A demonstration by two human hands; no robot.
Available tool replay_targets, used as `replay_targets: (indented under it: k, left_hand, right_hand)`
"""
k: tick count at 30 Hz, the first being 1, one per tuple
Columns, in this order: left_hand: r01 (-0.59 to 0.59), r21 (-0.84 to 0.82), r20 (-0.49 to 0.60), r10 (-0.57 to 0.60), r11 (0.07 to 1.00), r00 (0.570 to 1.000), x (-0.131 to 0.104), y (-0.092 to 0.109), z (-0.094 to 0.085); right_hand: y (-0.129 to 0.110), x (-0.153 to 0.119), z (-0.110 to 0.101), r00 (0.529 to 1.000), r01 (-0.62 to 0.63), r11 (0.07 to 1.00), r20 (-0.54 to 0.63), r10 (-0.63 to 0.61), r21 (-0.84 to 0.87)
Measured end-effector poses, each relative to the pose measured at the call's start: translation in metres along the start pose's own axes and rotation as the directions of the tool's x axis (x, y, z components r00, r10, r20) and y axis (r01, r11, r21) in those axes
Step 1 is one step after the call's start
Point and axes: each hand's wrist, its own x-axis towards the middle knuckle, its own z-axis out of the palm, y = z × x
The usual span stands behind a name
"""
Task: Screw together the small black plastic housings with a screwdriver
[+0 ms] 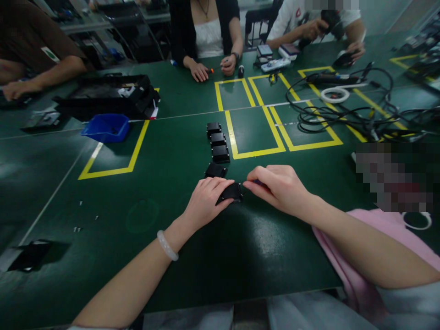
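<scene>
My left hand (208, 199), with a pale bracelet at the wrist, holds a small black block (234, 193) against the green table. Its fingers lie over the block's left part. Just right of the block, my right hand (277, 189) is closed in a pinch; what its fingertips hold is too small to name. Another black block (216, 170) lies right behind my left hand, touching or nearly so. Beyond it, several similar blocks (219, 152) form a row.
A blue bin (109, 128) and black trays (106, 94) stand at the back left. Tangled cables (319, 114) lie at the right, pink cloth (357, 238) by my right forearm. Small screws (77, 229) and a black piece (30, 255) are at left. People sit across the table (185, 98).
</scene>
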Motion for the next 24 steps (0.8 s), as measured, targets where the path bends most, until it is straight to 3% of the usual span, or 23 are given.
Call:
replay_targets:
  k: [9, 14, 24]
  left_hand:
    - [-0.01, -0.008, -0.019, 0.01, 1.0, 1.0, -0.0006, -0.0029, 0.0053]
    - [-0.016, -0.033, -0.026, 0.015, 0.999, 1.0, -0.001, -0.0025, 0.0051]
    - [-0.003, -0.052, -0.018, 0.002, 0.999, 1.0, -0.0008, -0.0023, 0.0046]
  right_hand:
    - [-0.0011, 0.0027, -0.0047, 0.996, -0.007, 0.998, 0.087, 0.002, 0.055]
    - [-0.0018, 0.0019, -0.0054, 0.998, -0.005, 1.0, 0.065, 0.006, -0.016]
    - [-0.0008, 0.0016, -0.0042, 0.998, -0.011, 0.999, 0.065, 0.009, 0.034]
